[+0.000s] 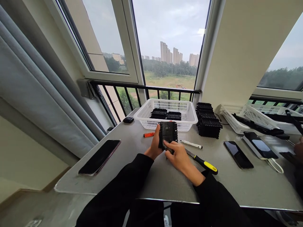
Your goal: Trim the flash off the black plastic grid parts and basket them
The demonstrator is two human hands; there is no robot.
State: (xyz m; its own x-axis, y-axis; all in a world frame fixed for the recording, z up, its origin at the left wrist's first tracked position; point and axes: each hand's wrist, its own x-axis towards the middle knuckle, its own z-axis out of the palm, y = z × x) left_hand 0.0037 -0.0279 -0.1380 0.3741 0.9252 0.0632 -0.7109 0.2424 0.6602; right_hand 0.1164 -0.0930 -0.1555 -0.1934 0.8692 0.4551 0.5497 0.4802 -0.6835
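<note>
A black rectangular plastic piece [168, 131] with toothed side edges is held up above the table, in front of the white basket. My left hand [155, 145] grips it along its left side, the thumb pointing up that edge. At its lower edge, the closed fingers of my right hand [178, 156] press close together. Something small and dark shows by those fingertips, too hidden to name. Just right of my right hand lies a file-like tool with a black and yellow handle [206, 165], its metal blade partly covered by the hand.
Similar black pieces [159, 113] lie in the white basket [142, 121]; more form a stack [208, 124]. A white marker [191, 144], orange marker [148, 135], tablet-like device [100, 156] and phones [238, 154] lie about. Another person's hand [298, 148] is at far right.
</note>
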